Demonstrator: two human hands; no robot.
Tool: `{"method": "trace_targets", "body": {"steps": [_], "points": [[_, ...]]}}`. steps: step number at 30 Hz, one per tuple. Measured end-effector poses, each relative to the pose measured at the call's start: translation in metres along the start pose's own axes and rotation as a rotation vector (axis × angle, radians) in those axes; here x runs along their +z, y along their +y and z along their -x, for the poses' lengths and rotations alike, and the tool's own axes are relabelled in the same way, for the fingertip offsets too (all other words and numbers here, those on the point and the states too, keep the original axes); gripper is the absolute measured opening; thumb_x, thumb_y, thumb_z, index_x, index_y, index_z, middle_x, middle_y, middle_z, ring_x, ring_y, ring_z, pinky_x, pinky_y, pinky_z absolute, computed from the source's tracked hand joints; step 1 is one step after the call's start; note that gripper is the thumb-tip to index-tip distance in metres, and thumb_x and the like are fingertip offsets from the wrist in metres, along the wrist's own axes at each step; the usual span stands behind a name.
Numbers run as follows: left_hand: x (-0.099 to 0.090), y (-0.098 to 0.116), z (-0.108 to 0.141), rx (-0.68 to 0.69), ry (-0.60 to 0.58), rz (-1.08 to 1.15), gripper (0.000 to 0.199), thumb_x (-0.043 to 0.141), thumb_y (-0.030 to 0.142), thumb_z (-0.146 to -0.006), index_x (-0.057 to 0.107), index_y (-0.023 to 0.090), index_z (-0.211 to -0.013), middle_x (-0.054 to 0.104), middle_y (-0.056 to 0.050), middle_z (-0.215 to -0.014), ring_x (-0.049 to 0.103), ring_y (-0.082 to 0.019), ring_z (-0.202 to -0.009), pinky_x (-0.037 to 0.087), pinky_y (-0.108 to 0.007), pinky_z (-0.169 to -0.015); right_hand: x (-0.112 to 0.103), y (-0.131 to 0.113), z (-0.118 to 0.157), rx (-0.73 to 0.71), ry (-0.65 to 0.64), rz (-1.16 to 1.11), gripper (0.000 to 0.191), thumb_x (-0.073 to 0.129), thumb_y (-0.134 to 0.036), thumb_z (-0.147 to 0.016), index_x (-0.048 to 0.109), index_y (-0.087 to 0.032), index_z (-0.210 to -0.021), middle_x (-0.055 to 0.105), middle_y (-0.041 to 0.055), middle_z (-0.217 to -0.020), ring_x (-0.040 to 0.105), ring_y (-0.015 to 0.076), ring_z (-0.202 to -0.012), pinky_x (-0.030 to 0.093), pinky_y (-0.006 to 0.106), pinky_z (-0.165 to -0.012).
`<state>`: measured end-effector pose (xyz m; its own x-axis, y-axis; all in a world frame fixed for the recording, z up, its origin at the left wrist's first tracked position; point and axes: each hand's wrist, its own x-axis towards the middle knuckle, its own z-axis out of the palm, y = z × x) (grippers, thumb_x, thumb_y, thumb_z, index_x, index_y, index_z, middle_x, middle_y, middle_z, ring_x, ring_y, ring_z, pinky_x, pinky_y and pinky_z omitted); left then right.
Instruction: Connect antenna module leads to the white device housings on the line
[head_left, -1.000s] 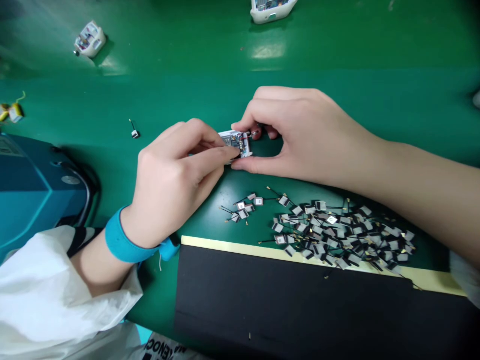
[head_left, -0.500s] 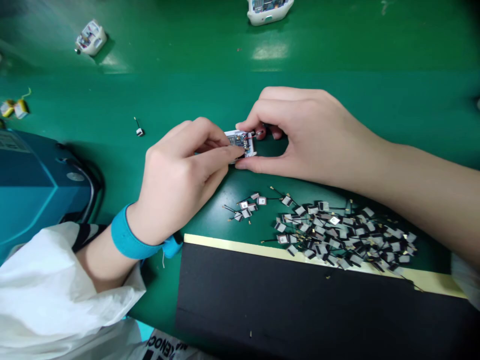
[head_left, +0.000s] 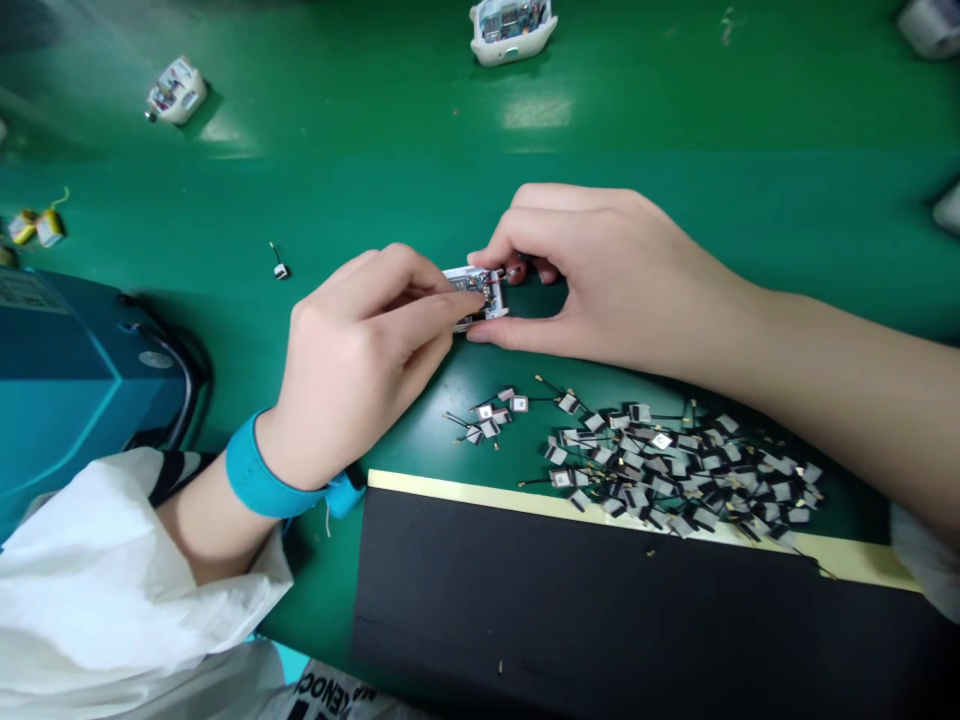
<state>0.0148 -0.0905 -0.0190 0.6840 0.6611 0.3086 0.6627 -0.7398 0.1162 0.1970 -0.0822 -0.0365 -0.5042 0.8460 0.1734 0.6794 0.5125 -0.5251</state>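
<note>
Green matting (head_left: 750, 110) covers the bench, with two white-cased units (head_left: 512, 30) (head_left: 176, 90) sitting up at its far side and a pair of small yellow cells (head_left: 36, 227) off to the left. A blue machine housing (head_left: 75, 380) fills the near left corner. Near the middle, a small white-framed circuit module (head_left: 476, 290) sits between the person's two hands, its board facing up; whether it touches the mat, I can't tell. The left hand (head_left: 352, 370), with a blue wristband (head_left: 259, 470) and a white sleeve (head_left: 112, 580), has its fingers (head_left: 420, 285) close together, the tips pressed onto the board. The right hand (head_left: 600, 275) clamps the module's other end, fingers (head_left: 491, 255) above and thumb (head_left: 480, 335) below, beside a thin red wire (head_left: 496, 272). Just below lies a heap of small square patch antennas (head_left: 667, 465) with black leads, and a smaller cluster (head_left: 487, 415) sits nearer the left hand. The heap's edge reaches the cream strip (head_left: 525, 505) along a black board (head_left: 585, 610)
</note>
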Motion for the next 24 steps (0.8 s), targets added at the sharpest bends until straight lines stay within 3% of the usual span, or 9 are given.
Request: {"method": "trace_targets", "body": {"steps": [24], "points": [[-0.0005,0.0006,-0.0007,-0.009,-0.023,0.021,0.016,0.044,0.025,-0.083,0.059,0.028,-0.087,0.057,0.002,-0.083,0.054,-0.012,-0.072,0.045,-0.025,-0.061,-0.0001,0.0005,0.0005,-0.019,0.003,0.008,0.03,0.057,-0.039,-0.069,0.055,-0.014,-0.085,0.054,0.0044,-0.086,0.049,0.0133,-0.075,0.035,0.025,-0.059]]}}
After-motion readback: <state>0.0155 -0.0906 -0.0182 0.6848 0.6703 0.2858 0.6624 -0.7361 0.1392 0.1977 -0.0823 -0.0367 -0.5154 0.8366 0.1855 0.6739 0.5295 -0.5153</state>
